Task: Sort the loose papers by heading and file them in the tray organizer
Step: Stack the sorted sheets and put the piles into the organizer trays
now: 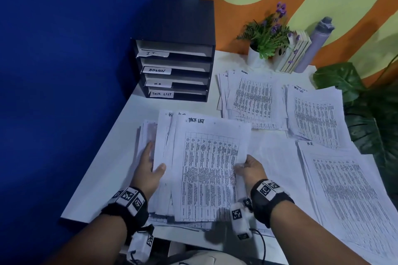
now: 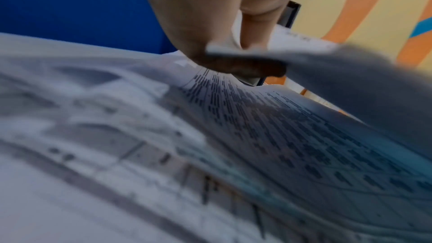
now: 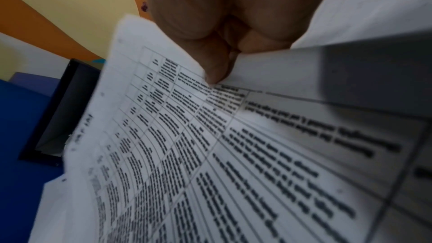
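Note:
A loose stack of printed papers (image 1: 163, 178) lies at the table's near left. Its top sheet (image 1: 206, 168) is headed TASK LIST, and a sheet beneath shows an H.R heading. My left hand (image 1: 154, 164) grips the left edge of the upper sheets, thumb on top; the left wrist view shows my left hand (image 2: 233, 58) pinching lifted papers (image 2: 280, 136). My right hand (image 1: 244, 164) pinches the top sheet's right edge, which the right wrist view shows between the thumb and fingers of my right hand (image 3: 219, 73) on the sheet (image 3: 210, 154). The black tray organizer (image 1: 212, 66) stands at the back left, with slots labelled IT, ADMIN, H.R and TASK LIST.
Three sorted piles lie to the right: ADMIN (image 1: 252, 99), TASK LIST (image 1: 314, 114) and H.R (image 1: 344, 189). A potted plant (image 1: 265, 36), books (image 1: 295, 54) and a grey bottle (image 1: 312, 47) stand at the back. Large leaves (image 1: 366, 118) crowd the right edge. A blue wall borders the left.

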Available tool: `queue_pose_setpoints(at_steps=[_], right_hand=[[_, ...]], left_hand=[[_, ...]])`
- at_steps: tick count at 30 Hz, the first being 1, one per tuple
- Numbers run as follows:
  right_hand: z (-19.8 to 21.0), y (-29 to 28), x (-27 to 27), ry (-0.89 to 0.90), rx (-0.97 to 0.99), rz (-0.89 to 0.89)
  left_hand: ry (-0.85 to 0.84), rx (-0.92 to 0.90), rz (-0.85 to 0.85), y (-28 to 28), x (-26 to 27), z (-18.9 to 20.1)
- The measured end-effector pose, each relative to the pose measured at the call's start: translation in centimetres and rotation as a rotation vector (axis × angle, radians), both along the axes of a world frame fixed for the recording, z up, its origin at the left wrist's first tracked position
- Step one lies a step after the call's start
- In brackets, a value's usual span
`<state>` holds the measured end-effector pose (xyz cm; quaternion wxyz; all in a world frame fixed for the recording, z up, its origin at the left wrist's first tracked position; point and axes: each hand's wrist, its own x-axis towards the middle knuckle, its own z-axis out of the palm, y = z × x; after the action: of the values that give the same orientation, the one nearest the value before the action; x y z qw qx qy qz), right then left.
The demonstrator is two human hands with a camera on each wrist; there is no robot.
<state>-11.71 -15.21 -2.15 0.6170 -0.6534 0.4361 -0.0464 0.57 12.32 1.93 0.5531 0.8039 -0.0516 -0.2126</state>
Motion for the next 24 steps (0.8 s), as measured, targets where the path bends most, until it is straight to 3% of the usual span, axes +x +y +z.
queue_pose_setpoints(at_steps=[3,7,11,15,24], right_hand=[[0.4,0.4,0.0,-0.029,0.003,-0.08],[0.0,0.4,0.0,-0.059,0.024,-0.078],[0.2,0.3,0.3,-0.039,0.032,-0.028],[0.7,0.3,0.5,-0.019,-0.017,-0.013],[0.5,-0.1,-0.8,0.025,-0.035,-0.022]], left_hand=[[0.054,-0.029,0.079,0.0,0.2,-0.5],[0.034,0.024,-0.001,0.1,0.4,-0.6],[0.221,0.001,0.033,-0.3,0.5,-0.7],[0.12,0.24,0.0,-0.6,0.5,-1.2],[0.012,0.249,0.048,-0.4,0.3,-0.7]])
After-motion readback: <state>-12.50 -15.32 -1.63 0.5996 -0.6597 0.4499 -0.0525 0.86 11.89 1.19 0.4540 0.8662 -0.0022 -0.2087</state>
